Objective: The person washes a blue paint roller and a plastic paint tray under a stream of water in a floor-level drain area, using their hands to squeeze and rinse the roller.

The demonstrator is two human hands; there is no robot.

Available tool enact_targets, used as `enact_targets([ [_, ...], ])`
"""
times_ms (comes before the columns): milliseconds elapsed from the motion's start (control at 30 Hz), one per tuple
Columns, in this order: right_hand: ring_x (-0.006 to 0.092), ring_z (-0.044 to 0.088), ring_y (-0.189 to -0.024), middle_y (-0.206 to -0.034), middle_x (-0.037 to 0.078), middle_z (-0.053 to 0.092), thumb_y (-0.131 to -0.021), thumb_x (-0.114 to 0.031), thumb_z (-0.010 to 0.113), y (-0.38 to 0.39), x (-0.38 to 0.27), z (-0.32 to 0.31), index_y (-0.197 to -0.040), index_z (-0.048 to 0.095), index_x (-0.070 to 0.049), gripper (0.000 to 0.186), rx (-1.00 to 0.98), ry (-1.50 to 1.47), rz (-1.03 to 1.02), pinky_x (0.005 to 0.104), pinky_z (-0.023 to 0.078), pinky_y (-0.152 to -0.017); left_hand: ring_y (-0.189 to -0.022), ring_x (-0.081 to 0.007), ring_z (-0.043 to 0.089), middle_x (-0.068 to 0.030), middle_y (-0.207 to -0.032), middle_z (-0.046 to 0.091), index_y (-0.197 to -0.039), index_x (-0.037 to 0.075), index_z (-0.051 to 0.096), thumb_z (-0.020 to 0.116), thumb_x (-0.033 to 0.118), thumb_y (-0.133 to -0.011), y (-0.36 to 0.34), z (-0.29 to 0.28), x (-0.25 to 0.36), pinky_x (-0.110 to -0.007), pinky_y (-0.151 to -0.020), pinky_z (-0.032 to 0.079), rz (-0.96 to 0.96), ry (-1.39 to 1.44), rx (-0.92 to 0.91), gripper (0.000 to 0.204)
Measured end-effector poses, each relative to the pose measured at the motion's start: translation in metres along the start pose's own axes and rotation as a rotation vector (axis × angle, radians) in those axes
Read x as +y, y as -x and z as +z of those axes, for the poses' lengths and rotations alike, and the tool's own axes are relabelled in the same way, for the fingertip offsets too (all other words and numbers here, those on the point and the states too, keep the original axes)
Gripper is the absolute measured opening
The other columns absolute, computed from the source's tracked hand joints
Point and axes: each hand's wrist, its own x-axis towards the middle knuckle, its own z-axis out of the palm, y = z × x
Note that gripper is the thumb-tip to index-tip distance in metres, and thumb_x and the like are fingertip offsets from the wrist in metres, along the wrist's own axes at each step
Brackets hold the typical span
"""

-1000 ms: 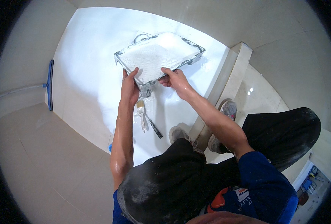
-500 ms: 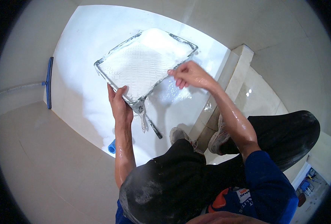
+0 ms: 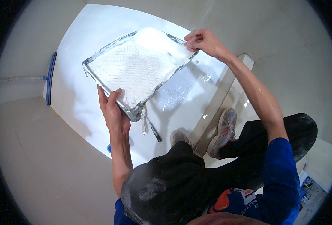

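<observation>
A paint tray (image 3: pixel 125 77) with a ribbed bed, its dark rim smeared with white paint, hangs tilted over a white surface. White foam or paint lies heaped at its far end. My left hand (image 3: pixel 114 112) grips the near left edge, thumb on the inside and fingers beneath. At the far right corner my right hand (image 3: pixel 205 43) has its fingers curled over the rim; the fingertips are partly hidden. Below the near corner show a paintbrush (image 3: pixel 143 125), its upper part covered by the tray, and a black handle (image 3: pixel 155 133).
A blue squeegee (image 3: pixel 51 78) with a pale pole leans at the left wall. Beside my left forearm is a blue ring-shaped piece (image 3: pixel 109 148). Wet suds (image 3: pixel 177 92) lie on the white surface. A raised ledge (image 3: pixel 226 92) runs along the right, near my shoes (image 3: pixel 223 129).
My right hand has moved up along the tray's right edge to the far corner. The tray and my left hand have shifted slightly left, and the tray now covers more of the brush.
</observation>
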Motion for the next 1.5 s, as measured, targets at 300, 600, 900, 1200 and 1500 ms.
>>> enact_targets([
  [300,0.0215,0.068,-0.102,-0.108,0.013,0.073,-0.095,-0.011,0.07,-0.005,-0.021,-0.059,-0.112,0.07,0.002,0.022,-0.141,0.556,-0.21,0.0365,0.053,-0.094,-0.122,-0.0335,0.063,-0.0239,-0.139,0.053,-0.155,0.002,0.031,0.049,0.0,-0.091,0.012,-0.001,0.009,-0.044,-0.102,0.058,-0.039,0.011,-0.037,0.067],
  [600,0.0192,0.07,-0.096,-0.1,0.008,0.073,-0.101,-0.034,0.064,0.071,-0.171,-0.181,-0.112,0.072,-0.002,0.035,0.699,0.66,-0.663,0.037,0.057,-0.086,-0.126,-0.0343,0.057,-0.0231,-0.137,0.052,-0.157,0.003,0.027,0.051,0.002,-0.087,0.046,0.011,0.048,-0.049,-0.105,0.053,-0.088,-0.049,-0.14,0.074],
  [900,0.0325,0.054,-0.13,-0.141,0.018,0.055,-0.105,-0.055,0.05,0.059,-0.203,-0.144,-0.146,0.048,-0.002,0.066,1.157,0.237,-0.892,0.0464,0.045,-0.109,-0.115,-0.027,0.061,-0.0173,-0.129,0.055,-0.155,0.003,0.026,0.051,-0.001,-0.088,0.028,-0.029,0.01,-0.044,-0.1,0.054,-0.031,0.057,-0.276,0.072],
  [1200,0.033,0.053,-0.134,-0.139,0.023,0.057,-0.109,-0.049,0.042,0.02,-0.282,-0.191,-0.129,0.061,0.003,0.059,1.289,0.159,-0.968,0.0456,0.045,-0.106,-0.122,-0.0267,0.058,-0.0172,-0.135,0.052,-0.157,0.004,0.023,0.054,0.001,-0.089,0.029,-0.039,0.003,-0.046,-0.11,0.045,0.017,0.088,-0.285,0.075],
  [1500,0.0277,0.069,-0.11,-0.115,0.02,0.073,-0.113,-0.041,0.032,0.032,-0.272,-0.194,-0.12,0.068,0.005,0.059,1.076,0.009,-1.012,0.0422,0.053,-0.099,-0.116,-0.0246,0.059,-0.0151,-0.128,0.053,-0.154,0.004,0.027,0.055,0.001,-0.088,0.022,-0.041,0.003,-0.044,-0.106,0.047,-0.028,0.092,-0.232,0.072],
])
